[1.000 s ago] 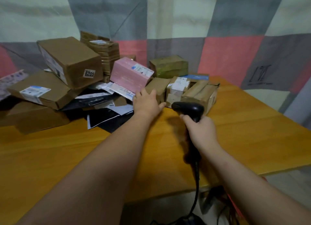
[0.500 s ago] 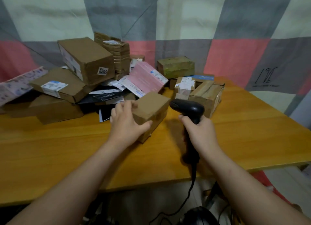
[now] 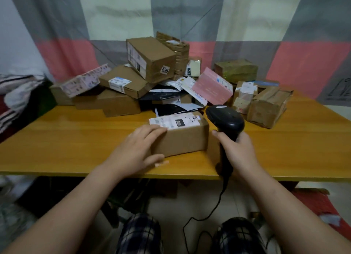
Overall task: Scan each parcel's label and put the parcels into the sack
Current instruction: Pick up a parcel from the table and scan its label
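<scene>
Since half a second ago, the small brown parcel (image 3: 182, 141) has been turned label-up and set flat on the wooden table (image 3: 76, 139), nearer its front edge. Head view: I see the left hand (image 3: 136, 151) grasping the parcel's left end, fingers over the top, thumb low on the front face. The white label (image 3: 174, 121) lies on top. At the parcel's 3 o'clock, the right hand (image 3: 237, 149) is clenched around the black scanner (image 3: 226, 118). A heap of other parcels (image 3: 150, 59) sits at 12 o'clock
</scene>
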### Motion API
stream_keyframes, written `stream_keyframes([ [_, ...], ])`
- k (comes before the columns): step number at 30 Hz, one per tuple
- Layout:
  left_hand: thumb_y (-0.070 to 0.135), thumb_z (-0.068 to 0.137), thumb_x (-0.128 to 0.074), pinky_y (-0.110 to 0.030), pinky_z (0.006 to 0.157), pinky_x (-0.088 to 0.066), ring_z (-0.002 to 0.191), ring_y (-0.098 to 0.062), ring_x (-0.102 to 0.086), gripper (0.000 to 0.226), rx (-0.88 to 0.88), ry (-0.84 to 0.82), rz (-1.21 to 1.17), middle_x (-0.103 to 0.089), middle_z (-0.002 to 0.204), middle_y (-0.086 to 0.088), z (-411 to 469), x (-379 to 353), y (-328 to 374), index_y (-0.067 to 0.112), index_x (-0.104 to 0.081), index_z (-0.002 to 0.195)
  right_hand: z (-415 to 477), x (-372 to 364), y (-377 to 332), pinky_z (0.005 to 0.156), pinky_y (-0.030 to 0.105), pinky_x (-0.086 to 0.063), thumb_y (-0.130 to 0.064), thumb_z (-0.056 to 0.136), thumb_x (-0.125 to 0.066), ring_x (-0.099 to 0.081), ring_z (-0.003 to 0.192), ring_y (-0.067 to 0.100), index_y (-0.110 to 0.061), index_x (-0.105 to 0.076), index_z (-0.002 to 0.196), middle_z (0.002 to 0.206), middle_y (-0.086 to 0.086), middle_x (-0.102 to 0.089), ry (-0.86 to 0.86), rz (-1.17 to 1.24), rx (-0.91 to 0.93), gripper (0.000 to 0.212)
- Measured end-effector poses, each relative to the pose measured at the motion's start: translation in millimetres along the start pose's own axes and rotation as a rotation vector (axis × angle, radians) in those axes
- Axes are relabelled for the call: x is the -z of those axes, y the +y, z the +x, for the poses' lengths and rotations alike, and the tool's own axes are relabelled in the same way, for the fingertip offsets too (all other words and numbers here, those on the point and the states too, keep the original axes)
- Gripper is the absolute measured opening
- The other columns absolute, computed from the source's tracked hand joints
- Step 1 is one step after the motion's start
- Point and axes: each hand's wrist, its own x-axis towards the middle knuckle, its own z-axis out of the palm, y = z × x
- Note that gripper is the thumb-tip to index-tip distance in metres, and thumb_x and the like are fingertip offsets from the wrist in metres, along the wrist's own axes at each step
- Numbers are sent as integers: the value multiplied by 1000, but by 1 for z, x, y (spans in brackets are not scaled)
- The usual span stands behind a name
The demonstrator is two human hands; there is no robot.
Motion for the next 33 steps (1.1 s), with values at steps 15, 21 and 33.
stream_keyframes([
  [15, 62, 88, -51, -40, 98, -47, 113, -28, -56, 75, 815, -139, -664, -52, 134, -12, 50, 7, -5, 10, -40, 142, -8, -21, -7, 70, 18, -39, -33, 85, -68, -52, 93, 0, -31, -59, 111, 100, -16, -61, 4, 30, -38, 28],
  [21, 62, 80, -62, -46, 101, -44, 109, -19, -49, 73, 793, 0, -948, -49, 139, 0, 49, -1, 2, 29, -41, 142, -12, -22, -11, 67, 18, -47, -30, 86, -68, -61, 90, 5, -36, -60, 103, 97, -12, -66, -55, 42, 20, 20],
  [33, 35, 67, -79, -26, 87, -40, 110, -18, -40, 64, 475, 228, -751, -31, 123, 1, 83, 35, -16, 40, -34, 112, -15, -36, -14, 78, 8, -44, -34, 81, -73, -54, 100, -10, -37, -56, 114, 114, -14, -59, -99, 7, 113, 38],
])
